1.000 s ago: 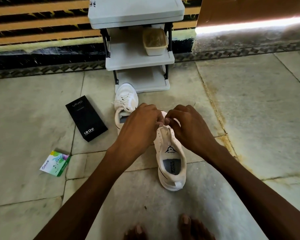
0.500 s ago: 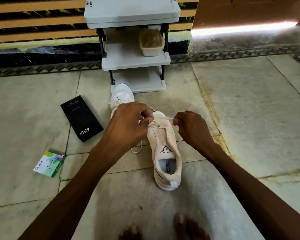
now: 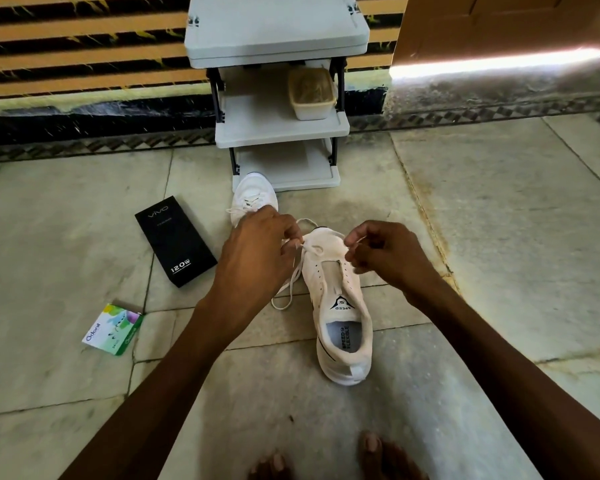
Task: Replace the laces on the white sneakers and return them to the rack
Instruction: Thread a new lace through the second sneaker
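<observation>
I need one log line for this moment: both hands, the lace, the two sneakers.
left hand: pinches lace | right hand: pinches other lace end | near sneaker: upper eyelets empty | far sneaker: laced, before rack

Sneaker on the floor before me, rack behind it.

The near sneaker (image 3: 340, 306) lies on the floor (image 3: 499, 237), its toe between my left fingers (image 3: 287, 232) and right fingers (image 3: 357, 242), its heel toward my toes (image 3: 378, 455). Its lace (image 3: 290, 285) trails to its left. The far sneaker (image 3: 253, 197) sits behind my left fingers, just before the rack (image 3: 281, 126). A tub (image 3: 312, 95) stands on the right of the middle shelf. A box (image 3: 175, 245) lies left of the sneakers, and a packet (image 3: 113, 329) lies farther left and nearer me.
</observation>
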Demonstrator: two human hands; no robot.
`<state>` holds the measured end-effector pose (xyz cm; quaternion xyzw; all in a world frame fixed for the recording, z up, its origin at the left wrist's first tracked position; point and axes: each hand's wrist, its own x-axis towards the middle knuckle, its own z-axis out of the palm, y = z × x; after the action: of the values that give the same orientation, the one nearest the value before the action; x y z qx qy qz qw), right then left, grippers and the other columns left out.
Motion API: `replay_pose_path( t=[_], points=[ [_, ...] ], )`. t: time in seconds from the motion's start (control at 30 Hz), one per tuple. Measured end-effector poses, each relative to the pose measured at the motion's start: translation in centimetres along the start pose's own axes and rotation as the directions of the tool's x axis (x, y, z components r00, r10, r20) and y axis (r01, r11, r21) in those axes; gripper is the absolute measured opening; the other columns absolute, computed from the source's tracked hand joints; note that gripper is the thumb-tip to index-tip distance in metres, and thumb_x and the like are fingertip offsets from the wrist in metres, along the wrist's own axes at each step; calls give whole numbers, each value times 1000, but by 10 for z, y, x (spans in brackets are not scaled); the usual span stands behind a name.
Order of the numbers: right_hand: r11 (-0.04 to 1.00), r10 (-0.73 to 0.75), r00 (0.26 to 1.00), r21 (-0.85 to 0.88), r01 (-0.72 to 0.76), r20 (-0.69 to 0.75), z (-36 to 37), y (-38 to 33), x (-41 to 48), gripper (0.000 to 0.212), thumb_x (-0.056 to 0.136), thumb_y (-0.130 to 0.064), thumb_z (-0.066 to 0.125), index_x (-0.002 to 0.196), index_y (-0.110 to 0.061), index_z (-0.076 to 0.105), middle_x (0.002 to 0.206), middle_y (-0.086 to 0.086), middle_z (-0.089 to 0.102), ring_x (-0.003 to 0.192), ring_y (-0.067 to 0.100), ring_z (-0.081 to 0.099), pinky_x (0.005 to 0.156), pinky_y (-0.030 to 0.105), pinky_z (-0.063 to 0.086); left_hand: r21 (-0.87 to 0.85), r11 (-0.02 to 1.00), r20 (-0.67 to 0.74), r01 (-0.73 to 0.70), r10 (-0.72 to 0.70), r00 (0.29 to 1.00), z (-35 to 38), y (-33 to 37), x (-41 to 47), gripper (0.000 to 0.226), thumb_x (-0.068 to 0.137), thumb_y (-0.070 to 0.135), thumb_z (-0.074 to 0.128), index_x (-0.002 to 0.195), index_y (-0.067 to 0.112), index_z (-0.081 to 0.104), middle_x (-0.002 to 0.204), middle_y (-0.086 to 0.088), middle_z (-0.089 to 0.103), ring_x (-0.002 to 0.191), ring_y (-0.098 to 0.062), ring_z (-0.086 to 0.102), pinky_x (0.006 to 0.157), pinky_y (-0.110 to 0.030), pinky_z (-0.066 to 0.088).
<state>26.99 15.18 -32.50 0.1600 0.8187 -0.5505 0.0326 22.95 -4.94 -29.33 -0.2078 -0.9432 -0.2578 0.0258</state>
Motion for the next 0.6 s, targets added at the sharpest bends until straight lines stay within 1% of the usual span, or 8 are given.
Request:
replay_pose_path(
  t=[0.07, 0.13, 0.17, 0.27, 0.33, 0.4, 0.5, 0.6],
  points=[
    [964, 26, 985, 255, -70, 171, -1, -13, -4, 20, 95, 5, 53, 102, -1, 71, 92, 16, 74, 84, 24, 72, 75, 26, 60, -127, 990, 27, 65, -62, 998, 1, 1, 0, 7, 86, 17, 68, 86, 22, 72, 81, 11, 67, 74, -4, 61, 73, -24, 52],
    [937, -35, 964, 343, -60, 264, 1, -23, -7, 24, 96, 7, 50, 112, 3, 68, 99, 19, 73, 91, 24, 72, 80, 26, 59, -214, 968, 53, 129, -121, 991, 0, 4, 0, 7, 86, 17, 70, 86, 23, 74, 77, 12, 70, 70, 0, 63, 72, -15, 51],
    [938, -69, 962, 345, -28, 266, 3, -26, -8, 24, 96, 7, 51, 114, 3, 67, 100, 19, 73, 91, 24, 72, 79, 24, 58, -234, 961, 57, 148, -138, 989, 0, 5, 0, 7, 86, 17, 70, 86, 22, 75, 76, 12, 70, 69, 1, 63, 71, -13, 50],
    [970, -157, 979, 209, 128, 130, 8, -33, -8, 17, 92, 0, 62, 106, 2, 71, 87, 15, 75, 77, 20, 74, 70, 23, 59, -299, 938, 68, 175, -162, 985, -1, 8, -1, 5, 86, 20, 71, 88, 22, 76, 68, 17, 65, 66, 2, 64, 69, -10, 49],
    [965, -261, 964, -7, 262, 43, 14, -34, -7, 11, 89, -7, 69, 97, -6, 76, 74, 3, 75, 65, 10, 72, 64, 19, 57, -370, 913, 64, 173, -161, 985, -4, 9, -1, 4, 86, 22, 72, 85, 25, 76, 65, 18, 67, 63, 2, 65, 64, -9, 50],
    [919, -356, 934, -179, 352, 11, 20, -36, -6, 7, 86, -14, 73, 91, -16, 78, 69, -14, 70, 62, -1, 67, 61, 10, 51, -434, 886, 55, 162, -154, 987, -6, 9, -1, 12, 85, 22, 73, 79, 33, 73, 62, 18, 68, 60, 1, 66, 63, -12, 53],
    [886, -414, 909, -253, 388, -56, 24, -38, -5, 7, 83, -20, 76, 88, -25, 78, 74, -22, 64, 70, 0, 63, 60, 10, 47, -544, 813, 95, 208, -187, 978, -9, 8, -2, 20, 84, 18, 73, 76, 36, 69, 60, 20, 68, 61, -3, 68, 63, -17, 57],
    [874, -438, 895, -277, 400, -90, 26, -37, -5, 9, 81, -20, 78, 87, -26, 78, 79, -14, 67, 68, 4, 62, 62, 22, 53, -656, 704, 155, 271, -226, 962, -8, 6, -2, 5, 85, 13, 72, 84, 17, 74, 67, 10, 73, 63, -6, 68, 64, -22, 59]
  ],
)
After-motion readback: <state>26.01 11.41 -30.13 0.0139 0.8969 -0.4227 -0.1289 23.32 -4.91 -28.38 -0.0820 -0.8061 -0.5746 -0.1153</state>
